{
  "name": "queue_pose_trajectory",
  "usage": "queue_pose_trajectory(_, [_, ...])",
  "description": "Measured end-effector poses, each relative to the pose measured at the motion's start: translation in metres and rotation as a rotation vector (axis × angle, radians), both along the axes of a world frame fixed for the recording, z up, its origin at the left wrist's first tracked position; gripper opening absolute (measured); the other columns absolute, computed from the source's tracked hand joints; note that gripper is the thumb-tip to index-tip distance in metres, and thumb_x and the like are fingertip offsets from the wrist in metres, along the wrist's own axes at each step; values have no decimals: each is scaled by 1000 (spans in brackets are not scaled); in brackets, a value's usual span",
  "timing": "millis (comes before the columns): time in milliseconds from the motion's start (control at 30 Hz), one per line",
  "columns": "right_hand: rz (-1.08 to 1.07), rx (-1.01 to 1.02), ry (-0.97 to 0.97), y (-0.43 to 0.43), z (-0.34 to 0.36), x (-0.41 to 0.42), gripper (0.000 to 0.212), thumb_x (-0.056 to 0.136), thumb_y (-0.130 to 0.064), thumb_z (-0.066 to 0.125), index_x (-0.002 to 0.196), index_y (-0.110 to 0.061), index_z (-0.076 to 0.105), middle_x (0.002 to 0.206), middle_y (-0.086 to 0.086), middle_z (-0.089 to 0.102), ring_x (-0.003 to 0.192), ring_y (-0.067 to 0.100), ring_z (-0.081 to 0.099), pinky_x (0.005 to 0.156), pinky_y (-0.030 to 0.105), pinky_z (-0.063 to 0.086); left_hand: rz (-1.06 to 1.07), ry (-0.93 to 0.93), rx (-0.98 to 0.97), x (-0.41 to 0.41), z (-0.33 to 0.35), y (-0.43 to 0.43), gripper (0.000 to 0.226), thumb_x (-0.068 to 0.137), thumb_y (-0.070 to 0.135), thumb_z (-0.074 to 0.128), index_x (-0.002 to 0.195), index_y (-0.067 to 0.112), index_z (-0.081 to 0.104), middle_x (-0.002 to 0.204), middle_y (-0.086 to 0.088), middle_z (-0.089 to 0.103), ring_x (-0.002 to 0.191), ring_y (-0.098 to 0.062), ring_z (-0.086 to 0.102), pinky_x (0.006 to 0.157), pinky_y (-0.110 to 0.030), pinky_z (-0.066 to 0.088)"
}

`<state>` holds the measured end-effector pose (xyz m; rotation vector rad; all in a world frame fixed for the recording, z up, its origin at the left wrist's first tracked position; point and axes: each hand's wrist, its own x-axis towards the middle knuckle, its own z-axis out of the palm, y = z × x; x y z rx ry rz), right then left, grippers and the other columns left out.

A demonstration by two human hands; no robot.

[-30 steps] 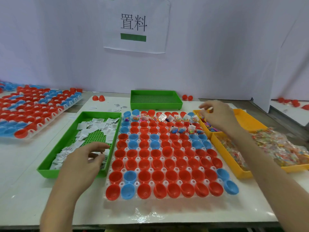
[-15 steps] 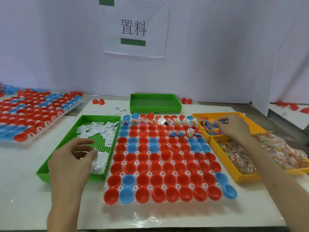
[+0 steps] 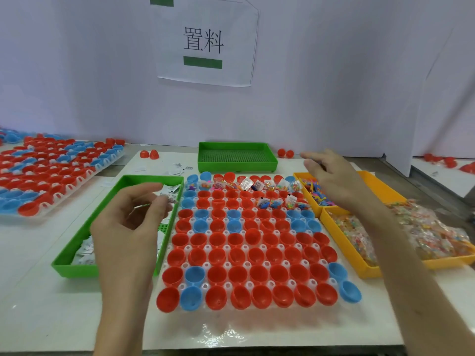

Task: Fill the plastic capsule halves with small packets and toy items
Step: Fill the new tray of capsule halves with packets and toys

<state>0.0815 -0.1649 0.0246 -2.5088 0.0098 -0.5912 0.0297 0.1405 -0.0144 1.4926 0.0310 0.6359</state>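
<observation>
**Capsules: far rows loaded, most of the grid empty**

The far row of the capsule halves [image 3: 253, 236] holds packets and toys, and the right part of the second row holds a few more. Every row nearer the person stands empty, so I judge the job to be at an early stage, with most of the filling left.

The left hand [image 3: 128, 227] hovers over the green tray [image 3: 74, 271] of loose packets [image 3: 86, 250], just left of the grid. Its fingers are curled and seem to pinch a thin white packet [image 3: 140, 206], though blur leaves this unsure.

The right hand [image 3: 334, 181] hangs above the yellow tray [image 3: 372, 181] of toy items [image 3: 317, 195], beside the grid's far right corner. I cannot tell whether its fingers grip anything.
</observation>
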Motion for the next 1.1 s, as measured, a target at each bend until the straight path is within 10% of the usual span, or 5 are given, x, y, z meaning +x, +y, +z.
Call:
queue_pose_trajectory(233, [255, 506, -211, 76, -6, -57, 29, 96, -22, 63, 119, -38, 70, 73, -12, 58, 63, 2, 50, 63, 16, 47, -235, -30, -59, -15, 8, -38, 21, 82, 7, 77, 84, 28, 78, 83, 4, 76, 72, -6, 69, 62, -13, 54])
queue_pose_trajectory(333, [289, 694, -217, 98, -13, -72, 12, 84, -19, 78, 92, -28, 77, 77, -2, 70, 73, 26, 61, 66, 32, 53, -265, -45, -137, -18, 9, -47, 12, 81, 9, 75, 80, 21, 77, 74, -2, 75, 69, -11, 71, 65, -15, 54])
queue_pose_trajectory(467, [325, 827, -266, 104, -11, -78, 11, 73, -16, 84, 81, -16, 76, 76, 0, 74, 69, 15, 66, 64, 22, 54, -311, -28, -300, -21, 11, -53, 8, 75, 19, 74, 82, 13, 74, 72, -8, 75, 68, -17, 74, 65, -20, 57])
queue_pose_trajectory(1100, [329, 647, -260, 112, -14, -80, 18, 85, -8, 76, 88, -25, 77, 85, -11, 75, 82, 9, 71, 71, 19, 54, -514, 78, -313, -25, 17, -53, 24, 77, 21, 67, 97, 20, 81, 91, -10, 79, 86, -22, 77, 71, -20, 58])
